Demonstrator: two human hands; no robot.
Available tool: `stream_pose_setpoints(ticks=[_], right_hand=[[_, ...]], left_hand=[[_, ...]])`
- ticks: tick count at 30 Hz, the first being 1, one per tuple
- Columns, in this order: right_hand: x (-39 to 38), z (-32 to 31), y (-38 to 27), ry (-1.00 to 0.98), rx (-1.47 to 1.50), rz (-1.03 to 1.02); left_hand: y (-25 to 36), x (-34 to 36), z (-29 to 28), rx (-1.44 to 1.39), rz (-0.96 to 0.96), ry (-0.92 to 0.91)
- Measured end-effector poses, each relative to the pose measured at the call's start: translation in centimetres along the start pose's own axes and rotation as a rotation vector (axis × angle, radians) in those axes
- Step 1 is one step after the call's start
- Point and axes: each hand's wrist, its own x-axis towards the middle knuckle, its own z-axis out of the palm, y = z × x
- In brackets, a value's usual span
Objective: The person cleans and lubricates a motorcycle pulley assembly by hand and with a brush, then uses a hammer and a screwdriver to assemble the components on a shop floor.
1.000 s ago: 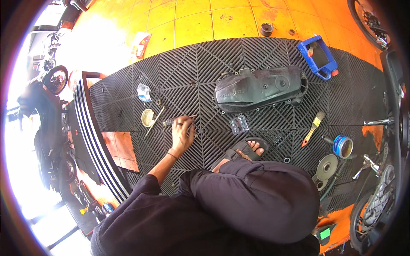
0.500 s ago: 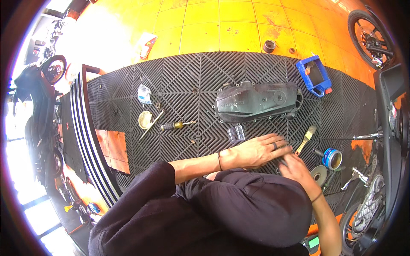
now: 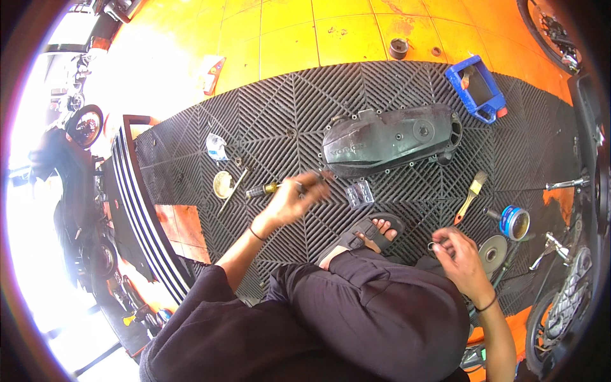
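My left hand hangs above the ribbed mat, beside the yellow-and-black screwdriver. Motion smears its fingers, so whether it holds anything is unclear. Low on the right, my right hand is closed in a pinch, with a small pale ring showing at the fingertips. Ahead of both hands lies a dark elongated engine cover. Near its lower edge sits a small clear plastic pack. A flat round metal disc rests just right of my right hand.
A paintbrush and a blue tin lie on the right. Farther off stands a cut-open blue jug. On the left are a small round dish, a plastic bag and a striped ramp. My sandalled foot is between my hands.
My hands, together half a second ago, have come apart. The left has swung left and forward toward the screwdriver; the right stays low at the right. My sandalled foot now shows between them.
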Motion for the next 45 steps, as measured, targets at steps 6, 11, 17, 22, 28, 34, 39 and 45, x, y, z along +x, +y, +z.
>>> stream_pose_setpoints(ticks=[6, 11, 17, 22, 28, 34, 39, 45], right_hand=[[-7.2, 0.8, 6.1, 0.038, 0.044, 0.304], [-9.6, 3.2, 8.2, 0.025, 0.104, 0.257], [-9.1, 2.6, 6.6, 0.071, 0.109, 0.244], [-8.4, 2.1, 5.4, 0.067, 0.131, 0.279], [-8.1, 2.2, 5.3, 0.064, 0.108, 0.224], [-7.1, 1.3, 3.8, -0.021, 0.048, 0.255], [0.9, 3.7, 0.5, -0.181, 0.441, 0.209], [12.7, 11.4, -6.1, -0.422, 1.179, 0.216]], left_hand=[[-5.3, 4.5, -6.6, -0.26, 0.111, 0.53], [-7.1, 7.5, -9.8, 0.243, 0.162, 0.729], [-6.4, 7.9, -10.3, 0.259, 0.107, 0.584], [-5.3, 7.0, -10.7, 0.147, 0.111, 0.483], [-5.1, 5.3, -12.5, 0.056, 0.116, 0.441], [-2.0, 4.3, -7.6, 0.084, 0.147, 0.469], [-0.5, 0.9, -0.1, -0.05, 0.211, 0.75], [-2.2, -3.0, 9.9, -0.314, 0.291, 0.702]])
